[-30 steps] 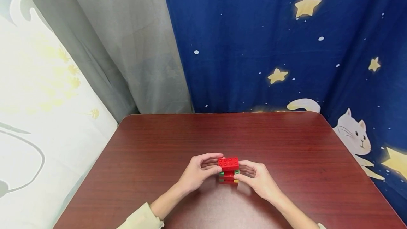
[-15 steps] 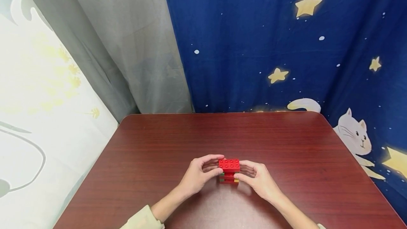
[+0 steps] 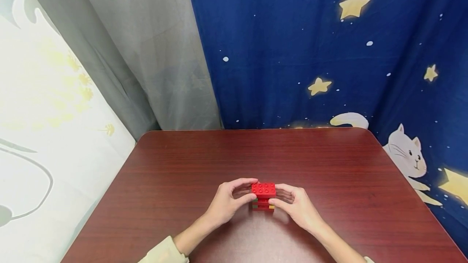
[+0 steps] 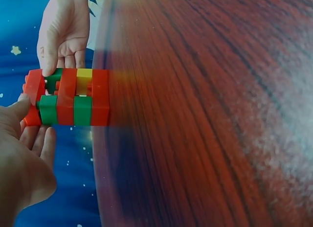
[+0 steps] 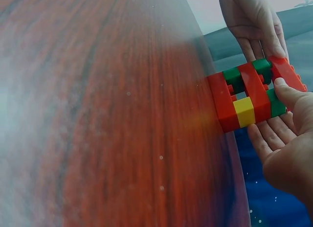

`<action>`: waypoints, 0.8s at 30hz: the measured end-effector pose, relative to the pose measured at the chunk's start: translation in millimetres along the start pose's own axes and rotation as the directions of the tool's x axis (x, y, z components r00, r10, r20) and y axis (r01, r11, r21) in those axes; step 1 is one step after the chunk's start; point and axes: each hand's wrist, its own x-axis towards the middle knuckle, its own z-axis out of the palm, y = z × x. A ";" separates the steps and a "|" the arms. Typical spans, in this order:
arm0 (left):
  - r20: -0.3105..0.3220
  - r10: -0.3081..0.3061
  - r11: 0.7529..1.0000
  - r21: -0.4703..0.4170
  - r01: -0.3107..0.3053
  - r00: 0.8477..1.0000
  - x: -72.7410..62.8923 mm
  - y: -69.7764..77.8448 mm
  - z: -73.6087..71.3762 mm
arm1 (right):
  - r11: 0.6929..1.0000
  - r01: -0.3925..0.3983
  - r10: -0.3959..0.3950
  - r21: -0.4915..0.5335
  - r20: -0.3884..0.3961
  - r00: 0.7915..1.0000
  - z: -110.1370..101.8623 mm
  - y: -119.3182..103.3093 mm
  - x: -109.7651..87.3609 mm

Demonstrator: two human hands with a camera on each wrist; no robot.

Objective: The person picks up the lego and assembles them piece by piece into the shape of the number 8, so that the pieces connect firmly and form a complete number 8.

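A small tower of toy building bricks stands on the table between both hands. Its top red brick (image 3: 264, 190), studs upward, is gripped by my left hand (image 3: 224, 204), thumb on the near side and fingers behind. My right hand (image 3: 299, 207) holds the tower's right side near the top, with its thumb in front. In the left wrist view, red layers such as the middle red brick (image 4: 67, 96) alternate with green bricks (image 4: 82, 111) and a yellow brick (image 4: 84, 80). Openings show between the small bricks. In the right wrist view the top brick looks slightly tilted.
The dark red-brown wooden table (image 3: 175, 165) spreads out around the hands. Behind its far edge hang a grey curtain (image 3: 146, 52) and a blue curtain (image 3: 278, 52) with stars. A white patterned cloth (image 3: 55, 153) is at the left.
The top red brick has come down slightly and shifted a little right, hiding more of the upper green bricks. My left hand moved with it; the right hand stayed nearly still.
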 end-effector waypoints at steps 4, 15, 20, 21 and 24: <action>-0.001 0.015 1.000 0.016 -0.015 1.000 -0.5 -1.3 0.3 | 1.000 -0.001 0.001 0.002 -0.001 1.000 -0.2 -0.3 0.2; -0.028 0.065 0.996 0.064 -0.063 0.997 -4.5 -2.3 3.5 | 1.000 -0.012 0.012 0.009 -0.001 1.000 0.8 -1.2 -0.2; -0.036 0.066 0.995 0.071 -0.064 0.997 -5.8 -2.9 4.6 | 1.000 -0.010 0.010 0.010 -0.005 1.000 1.0 -0.8 0.0; -0.036 0.066 0.996 0.067 -0.064 0.997 -5.7 -3.1 4.7 | 1.000 -0.010 0.010 0.012 -0.005 1.000 1.0 -0.6 0.1; -0.034 0.066 0.997 0.046 -0.064 0.997 -5.4 -3.9 4.9 | 1.000 -0.010 0.010 0.021 0.000 1.000 1.2 0.0 0.0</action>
